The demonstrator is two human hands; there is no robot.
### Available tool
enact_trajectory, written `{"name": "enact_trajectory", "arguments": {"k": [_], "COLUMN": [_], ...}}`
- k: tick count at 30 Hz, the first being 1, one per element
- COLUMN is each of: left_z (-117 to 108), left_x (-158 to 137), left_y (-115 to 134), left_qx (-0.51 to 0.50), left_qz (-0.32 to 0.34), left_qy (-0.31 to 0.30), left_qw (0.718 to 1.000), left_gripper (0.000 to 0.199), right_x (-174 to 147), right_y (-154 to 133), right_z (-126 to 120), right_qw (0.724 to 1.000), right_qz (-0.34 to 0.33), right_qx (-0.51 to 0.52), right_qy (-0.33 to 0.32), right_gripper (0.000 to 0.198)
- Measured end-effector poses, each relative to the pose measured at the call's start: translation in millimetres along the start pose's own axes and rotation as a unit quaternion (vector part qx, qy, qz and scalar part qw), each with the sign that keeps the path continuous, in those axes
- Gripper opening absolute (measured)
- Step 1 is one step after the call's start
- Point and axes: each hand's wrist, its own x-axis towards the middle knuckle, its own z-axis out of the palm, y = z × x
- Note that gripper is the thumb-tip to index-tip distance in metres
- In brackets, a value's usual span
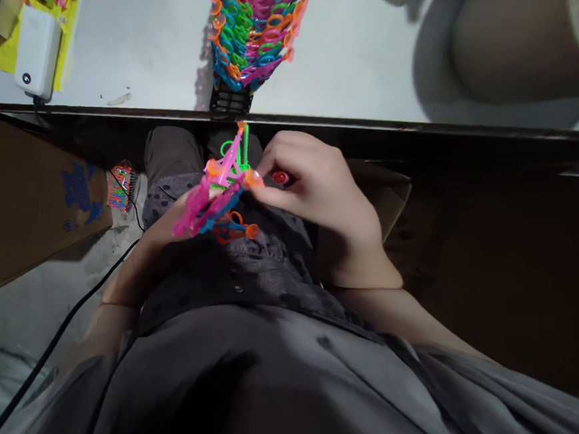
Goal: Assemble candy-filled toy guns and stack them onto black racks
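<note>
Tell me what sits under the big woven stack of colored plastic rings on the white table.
Under the stack of rings a black slotted base shows at the table edge. The rings cover most of it, so its top is hidden.

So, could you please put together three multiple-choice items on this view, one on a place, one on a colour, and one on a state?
1. Where is the bundle of plastic loop pieces that both hands work on?
A. flat on the white table
B. over the person's lap, below the table edge
C. inside the cardboard box

2. What colour is the adapter block at the table's far left?
A. white
B. black
C. red

3. How does the right hand meet the bundle?
A. open, well clear of it
B. flat on top of it
C. fingertips pinched on it

Answers: 1 B, the bundle sits in front of the dark table edge, above the lap. 2 A, its casing is white. 3 C, its fingertips close on the pieces, while the left hand holds them from beneath.
</note>
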Motion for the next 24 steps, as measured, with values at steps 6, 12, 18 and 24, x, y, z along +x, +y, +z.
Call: {"name": "enact_trajectory", "arguments": {"k": [6, 12, 18, 24], "left_z": [-7, -5, -2, -1], "left_x": [-2, -10, -7, -8], "left_y": [15, 21, 13, -1], "left_qx": [-0.065, -0.090, -0.100, -0.100], "left_qz": [-0.072, -0.079, -0.063, -0.050], "left_qy": [0.032, 0.081, 0.095, 0.083], "left_qw": [0.995, 0.990, 0.988, 0.990], "left_gripper": [0.025, 0.022, 0.027, 0.026], "right_x": [10, 16, 21, 25], "right_y": [6, 12, 17, 18], "right_z": [-4, -6, -7, -9], "right_qw": [1.000, 0.997, 0.994, 0.991], "right_qz": [-0.030, -0.059, -0.072, -0.068], "right_qx": [0.006, 0.019, 0.035, 0.047], "right_qy": [-0.002, -0.055, -0.080, -0.104], "right_gripper": [0.025, 0.025, 0.028, 0.027]}}
